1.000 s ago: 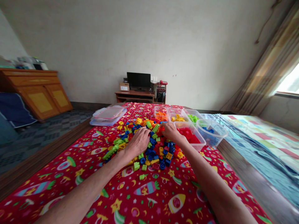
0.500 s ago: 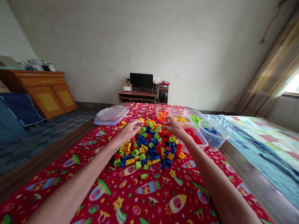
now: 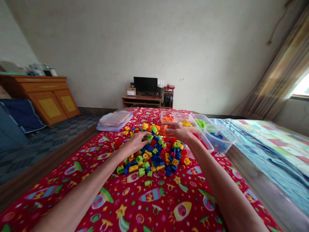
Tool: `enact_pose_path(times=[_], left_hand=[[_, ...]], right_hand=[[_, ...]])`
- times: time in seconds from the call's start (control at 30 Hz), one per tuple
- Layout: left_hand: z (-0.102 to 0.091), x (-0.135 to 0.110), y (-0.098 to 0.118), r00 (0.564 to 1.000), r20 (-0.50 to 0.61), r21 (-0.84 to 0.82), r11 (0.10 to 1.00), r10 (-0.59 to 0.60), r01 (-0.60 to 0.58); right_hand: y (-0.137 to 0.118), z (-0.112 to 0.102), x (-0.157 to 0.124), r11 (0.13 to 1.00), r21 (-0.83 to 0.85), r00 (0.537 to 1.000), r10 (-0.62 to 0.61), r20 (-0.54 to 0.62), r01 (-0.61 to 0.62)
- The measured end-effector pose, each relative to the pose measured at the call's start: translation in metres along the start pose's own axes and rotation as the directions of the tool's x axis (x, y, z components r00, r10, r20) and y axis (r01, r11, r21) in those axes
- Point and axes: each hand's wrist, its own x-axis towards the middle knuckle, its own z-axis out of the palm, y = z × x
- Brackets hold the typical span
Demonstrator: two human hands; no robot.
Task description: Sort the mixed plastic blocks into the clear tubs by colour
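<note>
A heap of mixed toy building bricks (image 3: 154, 156) in blue, red, yellow, lime and orange lies on the red patterned tablecloth (image 3: 135, 199). My left hand (image 3: 136, 142) reaches over the heap's left side, thumb and fingers apart around the bricks, with nothing visible held. At the heap's far right, my right hand (image 3: 180, 132) pinches an orange brick (image 3: 163, 130) between thumb and fingers. Just beyond that hand stands a clear box with orange bricks (image 3: 167, 119).
Clear boxes hold yellow bricks (image 3: 185, 122), lime bricks (image 3: 201, 123) and red bricks (image 3: 202, 141). A round clear tub (image 3: 223, 145) contains blue bricks. Stacked plastic lids (image 3: 113, 120) lie at the back left. A bed (image 3: 272, 138) adjoins the table on the right.
My left hand has moved lower, onto the bricks. My right hand has shifted slightly left and down, and an orange brick now shows plainly in its fingers.
</note>
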Motion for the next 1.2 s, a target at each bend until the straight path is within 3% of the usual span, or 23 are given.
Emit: enact_pose_path(times=[0.17, 0.3, 0.47, 0.6, 0.67, 0.73, 0.83, 0.9, 0.97, 1.03, 1.2], left_hand=[[0.000, 0.000, 0.001, 1.000, 0.006, 0.057, 0.998, 0.006, -0.006], [0.001, -0.001, 0.003, 1.000, -0.014, 0.113, 0.993, 0.025, -0.023], [0.001, -0.001, 0.003, 0.999, -0.031, 0.105, 0.994, 0.015, -0.012], [0.000, 0.000, 0.001, 0.998, -0.049, 0.118, 0.993, 0.031, -0.025], [-0.001, 0.000, 0.000, 0.998, -0.043, 0.130, 0.991, 0.045, -0.040], [-0.001, 0.000, -0.002, 0.998, -0.026, 0.137, 0.989, 0.056, -0.052], [0.000, 0.001, -0.004, 0.997, -0.019, 0.148, 0.987, 0.069, -0.065], [0.001, 0.001, -0.006, 0.997, -0.021, 0.157, 0.985, 0.071, -0.067], [0.001, 0.001, -0.006, 0.997, -0.020, 0.155, 0.986, 0.071, -0.067], [0.001, 0.002, -0.006, 0.997, -0.018, 0.139, 0.988, 0.072, -0.068], [0.000, 0.002, -0.003, 0.995, -0.066, 0.104, 0.993, 0.069, -0.062]], right_hand=[[-0.002, 0.001, -0.003, 0.990, 0.116, 0.996, 0.070, 0.060, -0.076], [-0.006, 0.004, -0.004, 0.988, 0.102, 0.993, 0.113, 0.010, -0.114], [-0.009, 0.004, -0.006, 0.990, -0.091, 0.991, 0.098, -0.093, -0.106], [-0.007, -0.009, -0.004, 0.966, -0.252, 0.996, 0.037, -0.080, -0.056], [-0.008, -0.018, 0.004, 0.962, -0.274, 0.991, -0.018, -0.130, -0.018], [-0.012, -0.028, 0.021, 0.944, -0.331, 0.964, -0.085, -0.253, -0.004], [-0.023, -0.037, 0.055, 0.865, -0.494, 0.866, -0.178, -0.468, -0.089], [-0.030, -0.040, 0.074, 0.803, -0.564, 0.817, -0.189, -0.545, -0.190], [-0.032, -0.040, 0.083, 0.763, -0.599, 0.800, -0.191, -0.569, -0.244], [-0.027, -0.037, 0.080, 0.758, -0.617, 0.811, -0.214, -0.544, -0.214], [0.004, -0.024, 0.041, 0.778, -0.622, 0.894, -0.210, -0.396, -0.093]])
